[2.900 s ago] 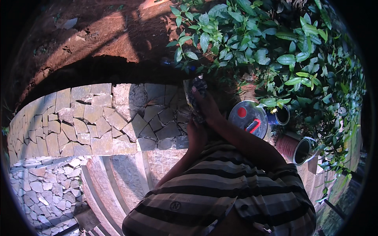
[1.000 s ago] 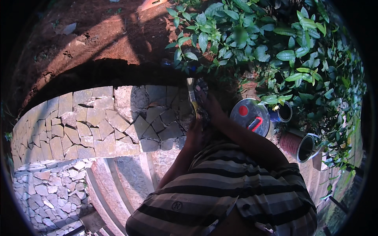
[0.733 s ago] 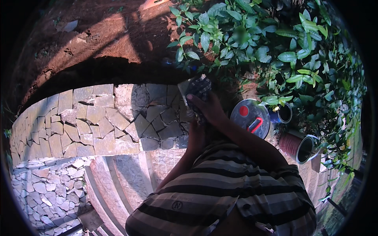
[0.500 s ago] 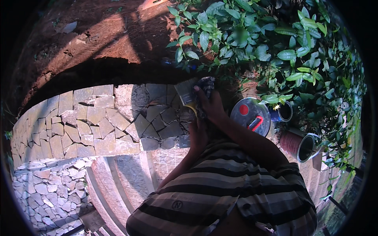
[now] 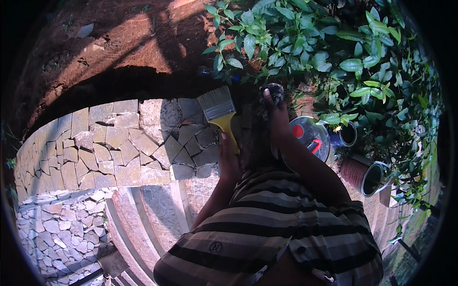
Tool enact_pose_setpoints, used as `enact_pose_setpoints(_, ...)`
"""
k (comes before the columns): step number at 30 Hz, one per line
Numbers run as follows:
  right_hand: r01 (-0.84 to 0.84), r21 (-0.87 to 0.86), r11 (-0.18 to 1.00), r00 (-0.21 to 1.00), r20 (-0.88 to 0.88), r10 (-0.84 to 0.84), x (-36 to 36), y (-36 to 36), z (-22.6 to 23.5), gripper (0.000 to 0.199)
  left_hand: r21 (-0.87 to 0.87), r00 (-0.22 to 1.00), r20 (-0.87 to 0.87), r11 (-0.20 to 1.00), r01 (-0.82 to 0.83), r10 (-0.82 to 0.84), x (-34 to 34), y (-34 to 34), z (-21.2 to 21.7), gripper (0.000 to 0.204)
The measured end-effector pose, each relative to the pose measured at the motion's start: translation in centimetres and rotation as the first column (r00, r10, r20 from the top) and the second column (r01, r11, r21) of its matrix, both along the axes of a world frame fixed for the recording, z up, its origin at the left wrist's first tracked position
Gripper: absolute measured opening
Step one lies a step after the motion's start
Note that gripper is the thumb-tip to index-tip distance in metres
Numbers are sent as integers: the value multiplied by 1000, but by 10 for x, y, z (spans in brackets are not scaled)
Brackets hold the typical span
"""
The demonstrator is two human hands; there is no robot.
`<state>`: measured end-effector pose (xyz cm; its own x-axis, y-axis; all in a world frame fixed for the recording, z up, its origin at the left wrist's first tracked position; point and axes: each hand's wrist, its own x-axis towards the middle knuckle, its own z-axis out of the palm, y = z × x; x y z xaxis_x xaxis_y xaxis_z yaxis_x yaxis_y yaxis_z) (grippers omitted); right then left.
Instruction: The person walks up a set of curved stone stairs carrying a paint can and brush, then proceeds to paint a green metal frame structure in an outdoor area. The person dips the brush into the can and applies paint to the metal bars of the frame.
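Observation:
My left hand [image 5: 229, 159] is shut on the yellow handle of a flat paintbrush [image 5: 217, 106]. The brush points up and away, its grey bristles over the top of the stone wall [image 5: 119, 148]. My right hand [image 5: 276, 117] is raised just to the right of the brush, and its fingers hold a small dark bundle [image 5: 273, 89] that I cannot make out, close to the green leaves. Both forearms reach out over my striped shirt.
A round metal tin with a red handle [image 5: 310, 136], a small blue pot [image 5: 346, 136] and a rusty open can [image 5: 368, 177] stand at the right. Leafy plants [image 5: 334, 52] fill the upper right. Red soil [image 5: 119, 47] lies beyond the wall, stone steps [image 5: 152, 214] below.
The brush has swung from edge-on beside my right hand to flat and further left. My hands have drawn apart, the right one lifting toward the leaves.

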<state>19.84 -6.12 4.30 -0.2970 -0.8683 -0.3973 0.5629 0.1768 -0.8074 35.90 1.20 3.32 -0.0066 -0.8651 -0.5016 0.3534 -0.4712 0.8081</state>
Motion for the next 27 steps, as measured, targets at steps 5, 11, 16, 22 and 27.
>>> enact_pose_setpoints(5,-447,-55,893,892,36,450,22,18,8,50,7,995,71,997,73,-74,-6,2,7,51)
enact_pose_setpoints(11,-461,-112,880,796,-490,355,27,14,-3,56,101,987,160,994,-39,23,-20,7,3,49)
enact_pose_setpoints(16,-379,38,925,612,-739,282,10,8,-29,64,59,988,145,997,43,-51,-17,3,16,49)
enact_pose_setpoints(22,-188,-106,976,807,-583,92,12,6,-9,54,48,993,104,997,-64,59,-16,-4,29,51)
enact_pose_setpoints(27,-174,-6,985,972,156,173,-14,-1,-11,51,-80,998,-46,995,-57,54,7,-12,20,52)
